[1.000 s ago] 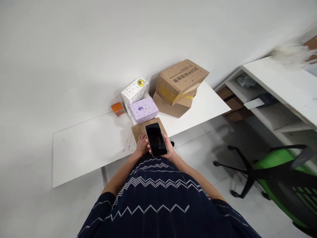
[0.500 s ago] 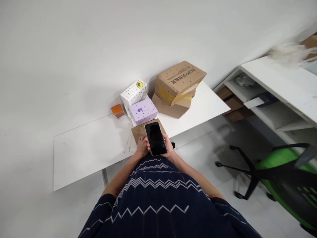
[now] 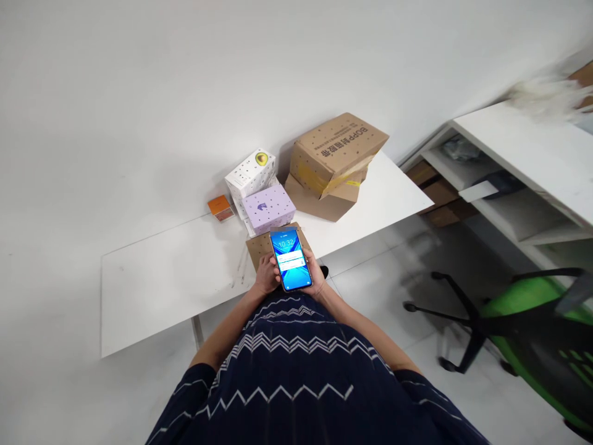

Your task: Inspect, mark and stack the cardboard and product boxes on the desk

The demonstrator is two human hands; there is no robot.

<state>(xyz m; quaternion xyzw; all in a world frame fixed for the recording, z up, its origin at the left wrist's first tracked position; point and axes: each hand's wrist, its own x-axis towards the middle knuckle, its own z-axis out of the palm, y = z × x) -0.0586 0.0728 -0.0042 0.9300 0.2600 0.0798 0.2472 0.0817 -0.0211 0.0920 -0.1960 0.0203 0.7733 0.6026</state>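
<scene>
A smartphone with a lit blue lock screen showing 10:32 is held in front of my body. My right hand grips it from its right side, and fingertips show along its left edge. Close against the phone's left side is my left hand, its fingers curled; whether anything is in them is hidden. Under both hands and partly covered by the phone lies a brown cardboard box at the table's front edge. Just behind it sits a lilac dotted box.
A white box with an avocado picture, a small orange box and stacked cardboard cartons stand along the wall on the white table. To the right are white shelves and a green-black swivel chair.
The phone's screen has gone from black to lit, showing the clock and notifications. Both hands remain in nearly the same place.
</scene>
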